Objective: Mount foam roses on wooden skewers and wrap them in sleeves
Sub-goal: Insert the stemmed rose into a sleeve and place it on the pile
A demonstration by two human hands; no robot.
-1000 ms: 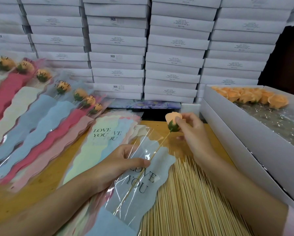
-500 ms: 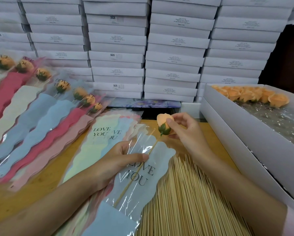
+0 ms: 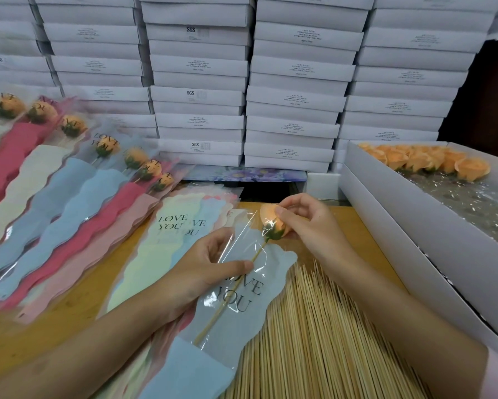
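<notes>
Packing workshop, stacked white boxes [image 3: 199, 67], skewers [image 3: 314, 326]

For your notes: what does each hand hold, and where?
Right hand pinches the rose by its head; left hand pinches the sleeve's clear upper part.

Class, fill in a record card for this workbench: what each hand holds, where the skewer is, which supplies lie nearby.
Left hand: pinches the clear top of the blue sleeve
Right hand: pinches the foam rose
Skewer: mostly inside the sleeve, rose head at its top edge
Supplies: pile of skewers near right; box of roses far right; stack of empty sleeves at centre
Finished: wrapped roses fanned at left
</notes>
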